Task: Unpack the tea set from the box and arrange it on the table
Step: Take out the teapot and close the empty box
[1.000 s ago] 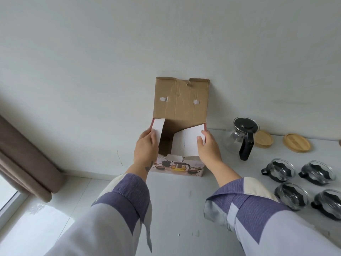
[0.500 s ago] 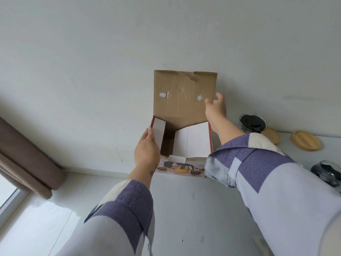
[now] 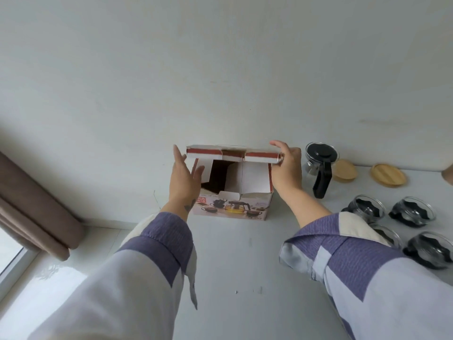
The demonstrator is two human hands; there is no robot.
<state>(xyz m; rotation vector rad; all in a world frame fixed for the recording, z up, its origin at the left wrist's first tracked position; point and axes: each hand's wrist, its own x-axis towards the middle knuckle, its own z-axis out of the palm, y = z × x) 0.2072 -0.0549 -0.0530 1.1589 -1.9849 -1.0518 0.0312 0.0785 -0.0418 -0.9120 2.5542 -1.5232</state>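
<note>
At twelve o'clock on the white table [image 3: 232, 253], hard against the wall, sits the printed box [image 3: 232, 207], and both hands are on it. The right hand [image 3: 288, 165] curls its fingers and thumb around the right end of the top lid [image 3: 232, 153], which lies nearly level over the opening, so this looks like a closing move. The left hand [image 3: 183, 177] stands flat with straight fingers beside the box's left side, at the small white side flap [image 3: 204, 171]; it grips nothing that I can see, and whether it actually touches that flap I cannot tell. Inside, only dark cardboard shows through the gap, no glassware visible. Over at two o'clock the glass teapot [image 3: 318, 165] with its black lid and handle stands on the table, with two round wooden lids [image 3: 388, 174] lying flat beyond it. At three o'clock four glass cups [image 3: 413, 212] with black holders sit grouped in two rows, the nearer pair partly hidden by the right sleeve. My read: the unpacking appears done, the pieces are out and set down, and what may remain is shutting the box, putting it aside, and perhaps tidying the layout.
</note>
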